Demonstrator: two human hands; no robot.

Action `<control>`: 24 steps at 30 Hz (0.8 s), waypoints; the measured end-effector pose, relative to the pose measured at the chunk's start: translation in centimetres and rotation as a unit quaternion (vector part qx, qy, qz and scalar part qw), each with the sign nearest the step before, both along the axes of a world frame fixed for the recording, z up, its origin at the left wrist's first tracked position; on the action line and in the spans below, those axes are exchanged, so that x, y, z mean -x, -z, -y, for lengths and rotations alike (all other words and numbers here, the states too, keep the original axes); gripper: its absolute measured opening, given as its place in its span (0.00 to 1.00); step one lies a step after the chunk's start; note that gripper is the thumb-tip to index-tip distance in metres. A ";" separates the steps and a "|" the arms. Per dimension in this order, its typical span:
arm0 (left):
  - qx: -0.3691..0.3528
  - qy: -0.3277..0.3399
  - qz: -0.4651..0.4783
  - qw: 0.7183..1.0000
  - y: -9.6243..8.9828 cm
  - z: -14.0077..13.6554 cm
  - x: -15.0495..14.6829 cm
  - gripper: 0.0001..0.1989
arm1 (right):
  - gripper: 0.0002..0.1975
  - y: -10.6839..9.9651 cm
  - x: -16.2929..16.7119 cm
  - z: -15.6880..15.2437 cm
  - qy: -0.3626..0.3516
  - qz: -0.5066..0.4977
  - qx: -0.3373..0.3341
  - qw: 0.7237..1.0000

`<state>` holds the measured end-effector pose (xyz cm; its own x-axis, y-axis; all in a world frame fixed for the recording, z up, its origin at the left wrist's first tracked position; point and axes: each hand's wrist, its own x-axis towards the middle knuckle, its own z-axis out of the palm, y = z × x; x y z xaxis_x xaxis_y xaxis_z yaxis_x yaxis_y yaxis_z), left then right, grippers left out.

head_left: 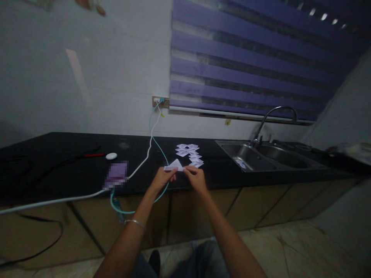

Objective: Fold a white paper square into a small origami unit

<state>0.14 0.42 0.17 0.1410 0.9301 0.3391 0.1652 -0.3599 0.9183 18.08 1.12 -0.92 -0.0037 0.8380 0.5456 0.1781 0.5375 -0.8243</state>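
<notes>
A folded white paper (175, 164), with a triangular peak above a flat lower strip, is held up between my two hands over the counter's front part. My left hand (164, 178) pinches its left end, thumb on the near side. At the right end, the fingers of my right hand (196, 177) close on the strip. Just beyond the paper, several small folded white paper pieces (188, 150) lie in a group on the black countertop (139, 144). More of them (196, 159) trail down toward my right hand.
To the right is a double steel sink (246, 154) with a curved faucet (278, 108). White and teal cables run from the wall socket (161, 102) past my left arm. A blurred-out purple item (117, 173) and a white oval object (111, 156) lie on the left.
</notes>
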 end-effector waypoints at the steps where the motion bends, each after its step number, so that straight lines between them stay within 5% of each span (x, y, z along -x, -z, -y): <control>1: 0.000 0.007 -0.002 1.000 -0.1 0.1 0.0 0.22 | 0.09 -0.1 0.1 0.1 -0.005 0.009 -0.001 1.000; 5: 0.005 0.004 -0.005 1.000 -0.2 0.2 -0.1 0.22 | 0.11 -0.2 0.5 0.3 -0.023 0.035 0.013 0.999; 12: 0.009 -0.023 -0.017 1.000 -0.1 -0.1 -0.3 0.24 | 0.07 0.3 0.5 0.2 0.074 -0.011 -0.033 0.997; 17: 0.006 -0.021 -0.010 1.000 0.1 -0.1 -0.4 0.24 | 0.05 0.3 0.9 0.2 0.065 -0.004 -0.082 0.995; 24: 0.008 0.014 -0.015 1.000 -0.2 0.4 -0.1 0.23 | 0.06 0.1 0.5 -0.1 -0.025 -0.018 -0.013 0.999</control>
